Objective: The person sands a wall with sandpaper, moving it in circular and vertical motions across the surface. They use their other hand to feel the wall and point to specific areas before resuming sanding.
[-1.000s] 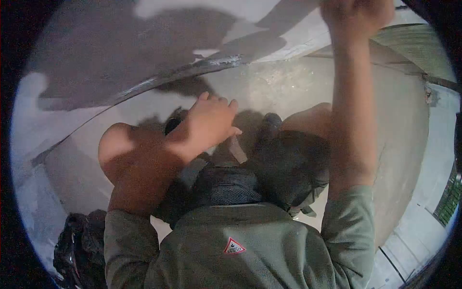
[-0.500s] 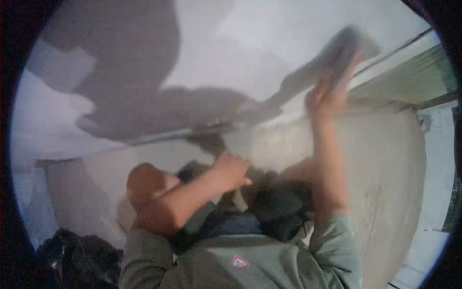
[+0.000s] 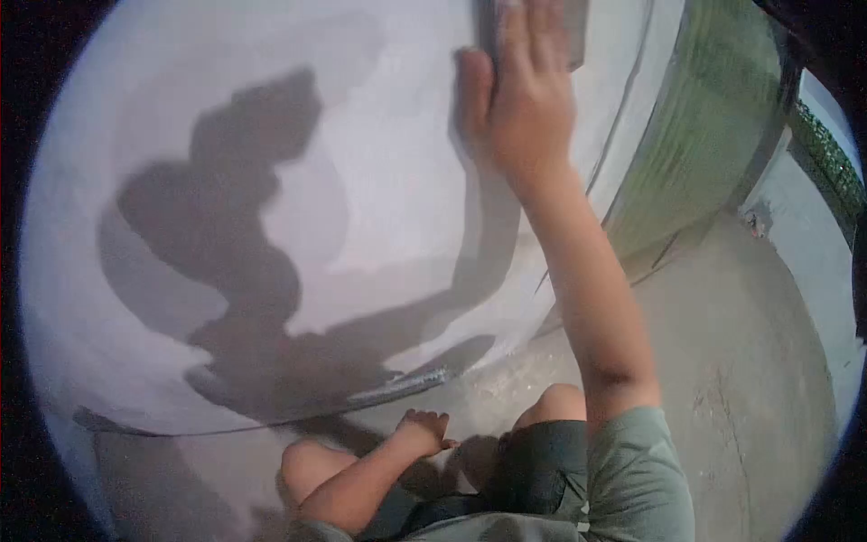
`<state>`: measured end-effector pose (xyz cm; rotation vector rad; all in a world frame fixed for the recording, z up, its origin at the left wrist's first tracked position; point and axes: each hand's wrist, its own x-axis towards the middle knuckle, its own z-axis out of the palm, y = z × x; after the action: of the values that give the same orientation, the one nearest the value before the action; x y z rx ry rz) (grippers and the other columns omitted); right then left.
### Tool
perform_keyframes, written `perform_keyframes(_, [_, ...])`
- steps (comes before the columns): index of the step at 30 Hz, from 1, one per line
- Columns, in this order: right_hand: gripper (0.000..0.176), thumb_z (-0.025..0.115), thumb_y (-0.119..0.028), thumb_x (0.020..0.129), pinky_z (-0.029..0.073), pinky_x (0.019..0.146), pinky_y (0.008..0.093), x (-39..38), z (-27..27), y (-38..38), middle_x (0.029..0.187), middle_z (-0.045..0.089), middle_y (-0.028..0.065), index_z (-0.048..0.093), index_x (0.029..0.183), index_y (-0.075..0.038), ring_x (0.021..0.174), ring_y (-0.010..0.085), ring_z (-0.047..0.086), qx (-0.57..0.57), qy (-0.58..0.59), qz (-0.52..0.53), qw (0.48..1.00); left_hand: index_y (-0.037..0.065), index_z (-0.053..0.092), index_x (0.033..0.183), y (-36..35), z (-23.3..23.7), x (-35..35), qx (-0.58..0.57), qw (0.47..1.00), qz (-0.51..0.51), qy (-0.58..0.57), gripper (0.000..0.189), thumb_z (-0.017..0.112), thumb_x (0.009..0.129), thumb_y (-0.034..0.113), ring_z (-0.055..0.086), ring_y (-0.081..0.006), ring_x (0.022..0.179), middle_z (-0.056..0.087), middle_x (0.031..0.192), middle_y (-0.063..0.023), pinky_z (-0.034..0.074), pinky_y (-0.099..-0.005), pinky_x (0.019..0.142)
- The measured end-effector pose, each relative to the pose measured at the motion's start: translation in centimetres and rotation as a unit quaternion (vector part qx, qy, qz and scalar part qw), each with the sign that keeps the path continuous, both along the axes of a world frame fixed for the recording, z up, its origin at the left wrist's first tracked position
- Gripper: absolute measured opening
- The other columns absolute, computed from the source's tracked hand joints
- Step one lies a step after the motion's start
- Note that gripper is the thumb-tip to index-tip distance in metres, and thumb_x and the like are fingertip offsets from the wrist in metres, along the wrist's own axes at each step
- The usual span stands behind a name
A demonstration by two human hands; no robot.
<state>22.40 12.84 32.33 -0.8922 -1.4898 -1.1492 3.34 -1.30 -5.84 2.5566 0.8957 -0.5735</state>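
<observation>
Hands work at two heights. Left hand (image 3: pixel 424 432) hangs low in front of the bare left knee (image 3: pixel 312 465), fingers loosely curled. Cannot tell whether anything sits inside the curl. It looks parked there for balance, since the person is squatting close to the wall.

Right hand (image 3: pixel 519 99) is raised on a straight arm, palm flat and fingers straight over a grey flat rectangular pad (image 3: pixel 573 36) near the upper edge of view. The pad is pinned against the pale grey plastered wall (image 3: pixel 379 135), not gripped. A flat palm likely spreads the pressure evenly across it.

Surroundings, left to right:
- Dark shadow of the person (image 3: pixel 235 244) falls across the wall, so the light comes from behind.
- Rough ridge of plaster (image 3: pixel 397 384) marks the wall's bottom edge, just above the left hand.
- Bare right knee (image 3: pixel 555 406) sits below the raised arm, beside the olive-green short sleeve (image 3: pixel 632 461).
- Green panel (image 3: pixel 704 135) stands where the wall ends.
- Bare concrete floor (image 3: pixel 750 379) runs along the right.
</observation>
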Motion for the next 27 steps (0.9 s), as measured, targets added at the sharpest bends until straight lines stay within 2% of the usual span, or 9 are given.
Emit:
perform_keyframes(5, [0.060,0.059,-0.030,0.097,0.027,0.118,0.0531,1.2,5.0,-1.4,0.150,0.038,0.0338,0.047,0.140,0.010,0.145,0.0447,0.032,-0.019,-0.096,0.059,0.993,0.003,0.053,0.129,0.4,0.0,0.2,-0.028,1.000,0.002,0.014,0.071,0.050,0.094,0.065,0.061,-0.0374,0.115,0.064,0.122,-0.0193,0.047,-0.0510,0.094])
perform_keyframes(7, [0.065,0.060,-0.037,0.095,0.029,0.116,0.0552,2.2,7.0,-2.0,0.152,0.040,0.0292,0.048,0.141,0.007,0.144,0.0443,0.034,-0.028,-0.165,-0.028,0.985,0.003,0.053,0.130,0.2,-0.3,-0.1,-0.012,1.000,0.004,0.000,0.072,0.049,0.095,0.065,0.061,-0.0381,0.116,0.063,0.124,-0.0206,0.048,-0.0520,0.094])
perform_keyframes(11, [0.072,0.060,-0.043,0.093,0.021,0.119,0.0545,2.0,9.9,-2.1,0.154,0.037,0.0274,0.044,0.146,0.002,0.147,0.0426,0.029,-0.011,-0.068,-0.020,0.997,0.001,0.055,0.125,0.6,0.4,-0.2,-0.046,0.999,-0.009,0.017,0.070,0.053,0.093,0.063,0.063,-0.0392,0.112,0.067,0.117,-0.0211,0.048,-0.0526,0.094])
perform_keyframes(13, [0.065,0.056,-0.035,0.097,0.017,0.120,0.0543,2.3,10.3,-1.8,0.155,0.036,0.0281,0.041,0.148,0.003,0.148,0.0433,0.027,-0.024,-0.029,0.039,0.999,0.001,0.058,0.118,0.6,-1.1,-0.6,-0.017,0.999,-0.010,-0.030,0.067,0.055,0.092,0.063,0.064,-0.0399,0.109,0.068,0.115,-0.0209,0.048,-0.0527,0.093])
perform_keyframes(15, [0.052,0.055,-0.026,0.100,0.028,0.118,0.0493,3.7,10.3,0.5,0.151,0.044,0.0246,0.048,0.142,0.004,0.144,0.0426,0.034,0.084,-0.002,0.036,0.996,0.001,0.058,0.118,0.4,-0.5,-1.0,-0.008,0.998,-0.017,-0.053,0.067,0.055,0.092,0.063,0.065,-0.0401,0.108,0.068,0.116,-0.0212,0.048,-0.0536,0.092])
perform_keyframes(16, [0.053,0.055,-0.024,0.097,0.024,0.120,0.0511,3.6,9.9,1.0,0.153,0.043,0.0194,0.047,0.145,-0.003,0.146,0.0338,0.034,0.088,0.027,0.027,0.995,0.001,0.058,0.117,0.3,-0.3,-1.0,-0.002,0.997,-0.022,-0.076,0.068,0.055,0.092,0.063,0.065,-0.0403,0.108,0.067,0.117,-0.0215,0.048,-0.0546,0.092])
perform_keyframes(17, [0.053,0.055,-0.024,0.097,0.024,0.120,0.0511,3.1,9.5,1.0,0.153,0.043,0.0194,0.047,0.145,-0.003,0.146,0.0338,0.034,0.092,0.026,0.025,0.995,0.001,0.058,0.117,0.3,-0.4,-1.0,0.003,0.997,-0.024,-0.076,0.068,0.055,0.092,0.063,0.065,-0.0403,0.108,0.067,0.117,-0.0215,0.048,-0.0546,0.092])
perform_keyframes(23, [0.047,0.054,-0.023,0.098,0.027,0.119,0.0511,4.4,9.8,-1.0,0.152,0.046,0.0155,0.053,0.143,-0.010,0.144,0.0335,0.038,0.027,-0.090,0.028,0.995,0.003,0.057,0.122,0.8,-2.4,-1.1,-0.015,1.000,-0.012,-0.022,0.071,0.053,0.091,0.066,0.065,-0.0372,0.109,0.067,0.117,-0.0216,0.042,-0.0610,0.096])
perform_keyframes(27, [0.045,0.050,-0.026,0.101,0.023,0.120,0.0497,6.3,13.4,1.1,0.151,0.045,0.0201,0.054,0.140,-0.003,0.145,0.0363,0.035,0.091,0.143,0.046,0.985,0.001,0.057,0.124,0.2,-0.7,-1.5,-0.001,0.996,-0.007,-0.094,0.075,0.053,0.091,0.067,0.065,-0.0373,0.109,0.068,0.113,-0.0220,0.039,-0.0630,0.098])
